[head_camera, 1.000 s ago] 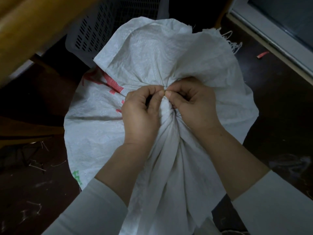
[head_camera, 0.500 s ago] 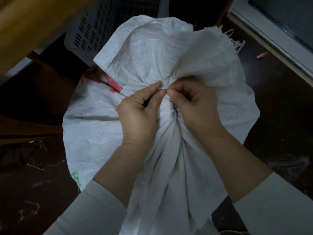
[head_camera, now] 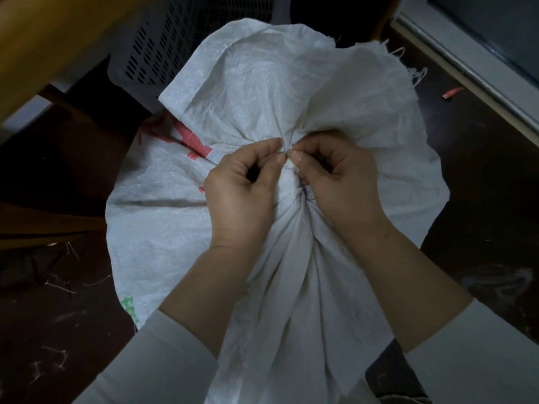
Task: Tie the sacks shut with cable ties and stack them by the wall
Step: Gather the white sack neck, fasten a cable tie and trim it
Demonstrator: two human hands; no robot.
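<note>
— What lay around the sack?
— A perforated plastic crate (head_camera: 163,48) stood behind it, a wooden edge (head_camera: 52,39) at upper left, and thread scraps (head_camera: 58,284) dotted the dark floor (head_camera: 481,176).
— And the sack itself?
— The white woven sack (head_camera: 250,91), crinkled, with red print, sat on the floor; its contents were hidden. The left hand (head_camera: 239,193) and right hand (head_camera: 341,182) met at the gathered neck, each grip pinched together on something too small to make out.
</note>
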